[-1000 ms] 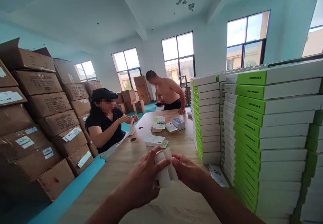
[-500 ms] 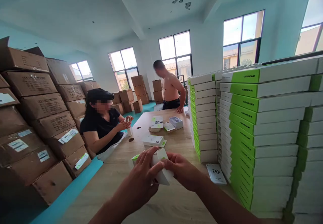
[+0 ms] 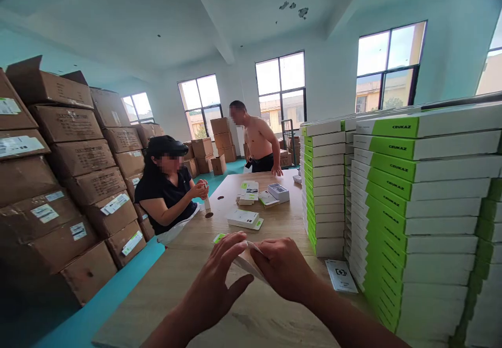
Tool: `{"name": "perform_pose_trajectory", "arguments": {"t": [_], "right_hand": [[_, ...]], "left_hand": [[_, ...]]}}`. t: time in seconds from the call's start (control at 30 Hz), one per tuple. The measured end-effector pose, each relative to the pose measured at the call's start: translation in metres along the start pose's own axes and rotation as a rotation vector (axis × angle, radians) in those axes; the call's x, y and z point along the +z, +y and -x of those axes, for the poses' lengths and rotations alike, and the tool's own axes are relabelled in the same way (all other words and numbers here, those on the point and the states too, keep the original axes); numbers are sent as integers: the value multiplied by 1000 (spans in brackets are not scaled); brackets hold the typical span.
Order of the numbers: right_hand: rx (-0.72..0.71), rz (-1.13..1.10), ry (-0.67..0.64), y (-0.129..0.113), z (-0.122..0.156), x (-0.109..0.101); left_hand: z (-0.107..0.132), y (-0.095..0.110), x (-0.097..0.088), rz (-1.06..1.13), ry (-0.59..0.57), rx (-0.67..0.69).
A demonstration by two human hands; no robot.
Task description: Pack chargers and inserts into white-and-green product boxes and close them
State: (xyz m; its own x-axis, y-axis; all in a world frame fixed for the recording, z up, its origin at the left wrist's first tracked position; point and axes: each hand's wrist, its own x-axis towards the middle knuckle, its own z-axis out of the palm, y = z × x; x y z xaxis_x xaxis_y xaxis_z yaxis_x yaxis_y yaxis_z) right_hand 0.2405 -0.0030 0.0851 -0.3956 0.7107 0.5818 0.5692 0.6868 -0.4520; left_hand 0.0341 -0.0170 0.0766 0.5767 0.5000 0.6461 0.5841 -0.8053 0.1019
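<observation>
White cardboard packaging held between left hand and right hand

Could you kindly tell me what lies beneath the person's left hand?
A white cardboard piece with a green corner shows past the fingertips of the left hand, over the light wooden table. The hand covers the rest of the piece, so that part cannot be seen.

Card sleeve now flattened between left hand, right hand; earlier stood open.

white walls | teal floor | black-framed windows | daylight | wooden table
</observation>
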Motion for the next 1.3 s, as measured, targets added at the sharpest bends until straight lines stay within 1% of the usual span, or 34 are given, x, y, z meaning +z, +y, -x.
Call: {"name": "perform_pose_trajectory", "arguments": {"t": [0.1, 0.2, 0.3, 0.37, 0.47, 0.53, 0.6, 0.67, 0.77, 0.87, 0.93, 0.97, 1.03, 1.1, 1.17, 1.23, 1.3], "right_hand": [[-67, 135, -44, -7, 3, -7], [-124, 238, -103, -10, 3, -11], [-164, 302, -204, -11, 0, -20], [-170, 326, -298, -10, -2, -26], [-180, 426, -445, -10, -5, -31], [-192, 496, -496, -11, -4, -28], [-207, 509, -524, -10, -2, -21], [-203, 457, -539, -7, 1, -15], [-165, 400, -536, -3, 3, -11], [-127, 433, -541, -4, 2, -13], [-74, 347, -492, -4, 3, -15], [-29, 249, -431, -2, 6, -15], [65, -10, -258, 5, 15, -13], [102, -224, -95, 16, 30, -7], [39, -308, -14, 26, 44, 3], [-52, -288, 30, 33, 53, 14], [-109, -234, 66, 36, 57, 23]], "left_hand": [[1, -2, -16, 33, -99, -22], [-5, -2, -29, 39, -209, -12], [-12, -1, -39, 24, -323, 18], [-12, 1, -43, 3, -360, 57], [-8, 7, -42, -11, -369, 62], [-6, 10, -38, 1, -401, 46], [-5, 12, -35, 31, -457, 37], [-5, 13, -32, 71, -490, 29], [-6, 15, -33, 85, -490, 20], [-8, 15, -34, 96, -506, 16], [-8, 13, -33, 143, -490, -4], [-7, 11, -32, 164, -469, -25], [-4, 7, -30, 189, -412, -78], [1, 3, -26, 203, -371, -111], [5, 2, -22, 226, -347, -116], [7, 2, -18, 261, -345, -107], [8, 1, -14, 289, -341, -95]]}}
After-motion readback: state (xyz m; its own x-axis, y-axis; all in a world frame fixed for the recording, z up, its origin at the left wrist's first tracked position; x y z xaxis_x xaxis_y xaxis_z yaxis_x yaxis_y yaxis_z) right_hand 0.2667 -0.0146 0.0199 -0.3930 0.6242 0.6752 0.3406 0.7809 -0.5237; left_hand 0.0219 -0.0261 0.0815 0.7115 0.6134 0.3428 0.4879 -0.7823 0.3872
